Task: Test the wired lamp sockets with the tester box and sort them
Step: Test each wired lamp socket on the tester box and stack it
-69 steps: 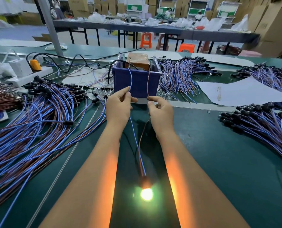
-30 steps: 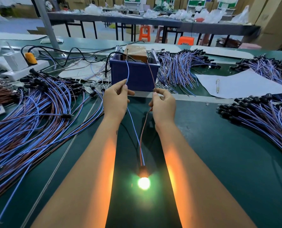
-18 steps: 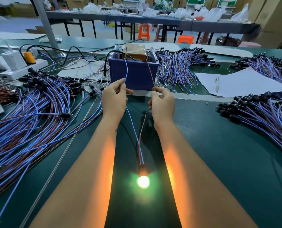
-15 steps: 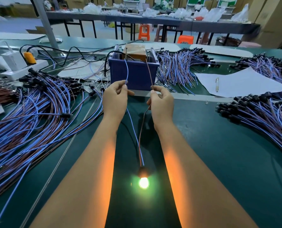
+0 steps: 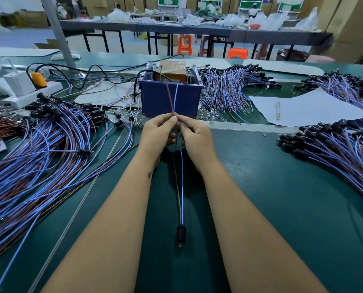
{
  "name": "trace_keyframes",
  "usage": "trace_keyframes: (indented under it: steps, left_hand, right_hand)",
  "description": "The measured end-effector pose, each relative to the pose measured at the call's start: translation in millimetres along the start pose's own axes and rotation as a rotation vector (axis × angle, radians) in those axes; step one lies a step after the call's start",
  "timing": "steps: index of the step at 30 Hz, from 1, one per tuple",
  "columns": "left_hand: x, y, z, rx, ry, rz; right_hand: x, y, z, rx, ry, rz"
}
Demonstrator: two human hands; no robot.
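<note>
Both hands met in front of the blue plastic box (image 5: 170,100), fingertips together: the left hand (image 5: 157,135) and the right hand (image 5: 195,136) pinched the thin brown wire (image 5: 169,96) and blue wire (image 5: 176,96) side by side, their ends rising toward the box rim. The wires ran back between the forearms to a small black socket (image 5: 180,231) lying on the smooth green table (image 5: 282,197) (only a faint red dot showed at its tip). Loose wire bundles (image 5: 38,149) fanned out to the left.

no readable text anywhere, distant green signs perhaps lettered, too blurred
</note>
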State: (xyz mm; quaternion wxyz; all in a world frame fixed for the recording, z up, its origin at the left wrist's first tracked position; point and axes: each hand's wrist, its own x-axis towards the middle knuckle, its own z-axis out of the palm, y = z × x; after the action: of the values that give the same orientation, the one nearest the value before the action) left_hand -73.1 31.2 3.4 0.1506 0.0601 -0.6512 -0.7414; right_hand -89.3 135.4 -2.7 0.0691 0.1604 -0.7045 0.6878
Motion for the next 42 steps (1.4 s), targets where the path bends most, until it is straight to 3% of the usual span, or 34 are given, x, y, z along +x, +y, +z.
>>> trace_keyframes:
  steps: [5, 10, 13, 20, 23, 26, 30, 32, 34, 36, 39, 42]
  left_hand:
    - [0.5, 7.1, -2.5, -0.271, 0.077, -0.071]
    - [3.6, 10.3, -11.1, -0.527, 0.171, -0.091]
    - [4.7, 6.5, -10.3, -0.46, 0.2, -0.067]
    - [7.7, 2.2, -13.8, -0.31, 0.416, 0.057]
    - [4.1, 1.9, -18.6, -0.055, 0.398, 0.173]
    - [-4.2, -2.2, -11.1, 0.28, 0.252, 0.268]
    - [-15.1, -10.9, 2.9, 0.652, 0.076, 0.326]
    - [-20.6, -12.0, 7.4, 0.737, 0.022, 0.356]
    - [-27.6, -10.5, 10.5, 0.735, -0.011, 0.365]
    - [-35.8, -8.4, 13.4, 0.558, -0.042, 0.297]
    - [-54.4, -5.0, 21.9, 0.308, -0.146, 0.176]
    - [-75.9, -2.0, 39.1, 0.31, -0.304, 0.136]
  right_hand:
    - [0.4, 5.2, -3.0, -0.129, -0.079, -0.103]
    - [-4.2, 3.3, 1.1, -0.082, -0.208, -0.045]
    - [-4.6, -2.5, -3.1, 0.07, -0.197, -0.026]
    - [-0.5, -8.1, -13.5, 0.638, 0.082, 0.204]
    - [1.4, -6.7, -20.5, 0.7, 0.174, 0.271]
    - [1.0, -4.7, -24.0, 0.573, 0.293, 0.266]
    - [-4.5, 1.7, -28.1, 0.097, 0.483, 0.141]
    - [-9.0, 3.9, -31.0, -0.012, 0.529, 0.127]
    - [-14.4, 0.8, -35.6, 0.026, 0.535, 0.147]
    - [-19.5, -3.7, -45.7, -0.02, 0.507, 0.16]
    - [-27.5, -7.8, -75.4, -0.265, 0.428, 0.191]
    - [-37.3, -14.0, -110.8, -0.544, 0.321, 0.262]
